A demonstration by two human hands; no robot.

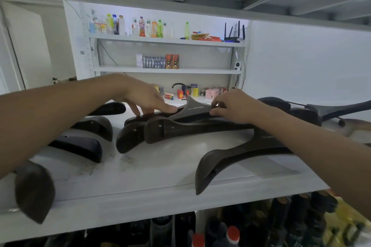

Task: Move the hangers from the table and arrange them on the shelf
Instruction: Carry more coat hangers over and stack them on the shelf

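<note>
Several dark wooden hangers lie on a white shelf (152, 168) in front of me. One hanger (195, 108) with a grey logo plate lies at the back middle, on top of two others (176, 128). My left hand (148, 98) rests on its left side with straight fingers. My right hand (230, 106) pinches its right side between thumb and fingers. Another hanger (236, 156) lies at the front right under my right forearm. More hangers (80, 146) lie at the left, partly hidden by my left arm.
Behind stands a white rack with bottles (140, 26), boxes (158, 61) and a router (233, 34). Small boxes and a black hook (178, 86) lie beyond the hangers. Bottles (232, 234) and dark items fill the space under the shelf. Another hanger (341, 109) lies at the far right.
</note>
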